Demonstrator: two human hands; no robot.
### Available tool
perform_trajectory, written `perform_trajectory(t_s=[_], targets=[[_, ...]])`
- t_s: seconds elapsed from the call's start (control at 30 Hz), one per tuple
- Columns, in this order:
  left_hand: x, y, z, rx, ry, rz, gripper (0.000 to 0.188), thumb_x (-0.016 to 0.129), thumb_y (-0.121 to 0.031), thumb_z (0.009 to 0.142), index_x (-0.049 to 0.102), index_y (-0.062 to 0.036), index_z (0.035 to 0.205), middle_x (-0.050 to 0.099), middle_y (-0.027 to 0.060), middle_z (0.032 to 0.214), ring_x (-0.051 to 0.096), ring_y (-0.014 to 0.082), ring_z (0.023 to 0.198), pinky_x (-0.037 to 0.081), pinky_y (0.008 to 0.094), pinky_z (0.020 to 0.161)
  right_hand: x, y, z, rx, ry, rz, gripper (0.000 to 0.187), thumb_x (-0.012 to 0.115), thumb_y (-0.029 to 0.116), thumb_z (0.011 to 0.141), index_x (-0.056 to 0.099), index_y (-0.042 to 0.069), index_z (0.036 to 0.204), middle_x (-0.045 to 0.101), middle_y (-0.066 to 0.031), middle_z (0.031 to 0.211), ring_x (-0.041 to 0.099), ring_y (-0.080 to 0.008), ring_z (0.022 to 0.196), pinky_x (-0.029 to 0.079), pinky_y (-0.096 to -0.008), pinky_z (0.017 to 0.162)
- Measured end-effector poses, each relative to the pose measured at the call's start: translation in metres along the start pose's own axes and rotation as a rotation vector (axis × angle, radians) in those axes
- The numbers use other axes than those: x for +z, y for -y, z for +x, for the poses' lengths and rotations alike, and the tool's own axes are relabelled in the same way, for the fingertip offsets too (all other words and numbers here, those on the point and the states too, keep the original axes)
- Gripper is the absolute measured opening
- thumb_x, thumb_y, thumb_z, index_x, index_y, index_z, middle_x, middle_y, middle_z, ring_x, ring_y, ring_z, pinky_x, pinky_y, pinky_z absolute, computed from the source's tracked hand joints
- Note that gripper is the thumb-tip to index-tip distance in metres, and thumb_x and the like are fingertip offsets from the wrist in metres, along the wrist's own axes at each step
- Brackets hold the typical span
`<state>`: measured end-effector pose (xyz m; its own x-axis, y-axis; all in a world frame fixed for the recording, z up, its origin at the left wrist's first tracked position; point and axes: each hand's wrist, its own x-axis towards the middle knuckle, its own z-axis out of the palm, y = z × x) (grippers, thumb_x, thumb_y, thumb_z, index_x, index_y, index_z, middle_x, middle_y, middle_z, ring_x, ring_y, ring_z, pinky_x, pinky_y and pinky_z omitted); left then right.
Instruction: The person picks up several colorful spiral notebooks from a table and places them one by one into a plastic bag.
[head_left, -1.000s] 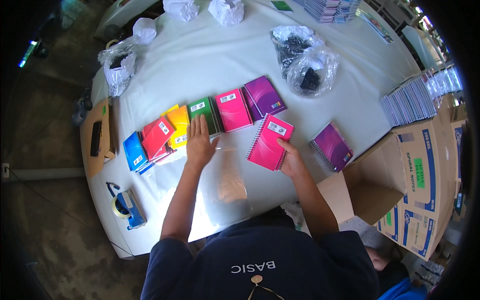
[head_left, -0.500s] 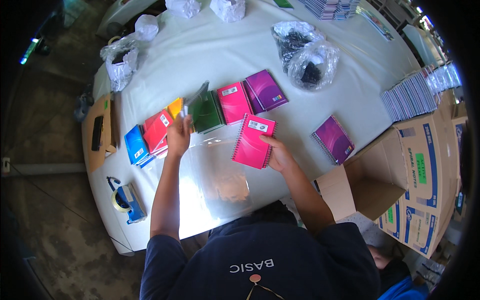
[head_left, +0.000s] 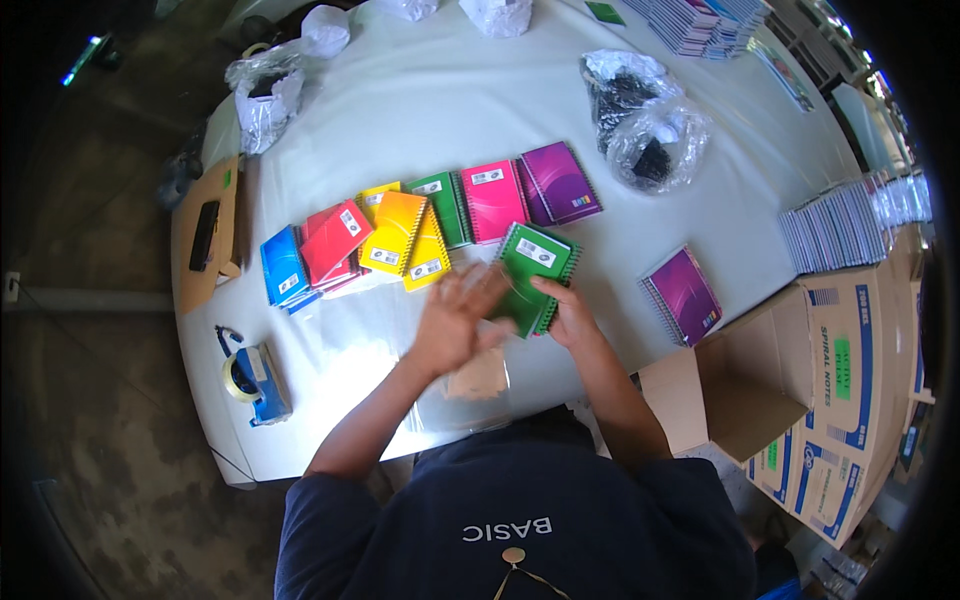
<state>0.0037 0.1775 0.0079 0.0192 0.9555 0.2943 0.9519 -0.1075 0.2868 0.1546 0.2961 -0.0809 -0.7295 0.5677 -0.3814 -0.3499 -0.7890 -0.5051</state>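
Observation:
My right hand (head_left: 572, 318) grips a green spiral notebook (head_left: 540, 272) by its lower right side, with the thumb on the cover. A second wire binding shows along its right edge, so more than one notebook seems to be in the grip. At its left edge is my left hand (head_left: 458, 318), blurred, its fingers spread. Beyond both hands, small spiral notebooks lie in overlapping groups: blue (head_left: 284, 268), red (head_left: 335, 238), yellow (head_left: 395, 230), green (head_left: 436, 190), pink (head_left: 492, 208) and purple (head_left: 562, 183). Another purple notebook (head_left: 684, 296) lies apart at the right.
Clear plastic (head_left: 470, 388) lies near my body. A blue tape dispenser (head_left: 268, 385) stands at left, by a cardboard piece (head_left: 228, 225) with a dark phone-like object. Crumpled plastic bags (head_left: 655, 125) sit farther back. At right are an open carton (head_left: 750, 365) and stacked notebooks (head_left: 832, 230).
My left hand has come from the row of notebooks to my right hand. A green notebook now covers the pink one held there. The yellow notebooks in the row are uncovered.

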Motion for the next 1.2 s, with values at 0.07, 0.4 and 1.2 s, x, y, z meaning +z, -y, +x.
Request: perform_trajectory(t_s=[0.07,0.4,1.2], targets=[[0.008,0.052,-0.001,-0.322,-0.104,-0.109,0.056,0.066,-0.021,0.081,0.046,-0.0004,0.129,0.051,0.0196,0.127,0.047,0.0365,0.118,0.037,0.043,0.098,-0.011,-0.003,-0.002,0.048,-0.05,0.048,0.04,0.062,0.007,0.081,0.05,0.002,0.12,0.059,-0.0117,0.109,0.061,-0.0229,0.096,0.051,-0.0363,0.082],[-0.004,0.112,0.029,-0.74,-0.256,0.111,0.026,0.055,-0.02,0.086,0.063,0.0003,0.1,0.066,0.0182,0.074,0.064,0.0314,0.063,0.052,0.0393,0.06,0.003,-0.004,0.002,0.018,0.029,-0.026,0.036,0.061,0.009,0.084,0.052,0.001,0.118,0.06,-0.0108,0.107,0.061,-0.0209,0.096,0.051,-0.0346,0.081],[0.022,-0.072,0.03,-0.23,0.015,-0.02,0.045,0.066,-0.029,0.08,0.058,-0.005,0.117,0.058,0.0167,0.109,0.057,0.0324,0.097,0.046,0.0401,0.081,-0.027,-0.042,-0.014,-0.148,0.089,0.116,0.051,0.053,0.04,0.092,0.04,0.009,0.131,0.05,-0.0081,0.123,0.052,-0.0201,0.111,0.045,-0.0358,0.092]])
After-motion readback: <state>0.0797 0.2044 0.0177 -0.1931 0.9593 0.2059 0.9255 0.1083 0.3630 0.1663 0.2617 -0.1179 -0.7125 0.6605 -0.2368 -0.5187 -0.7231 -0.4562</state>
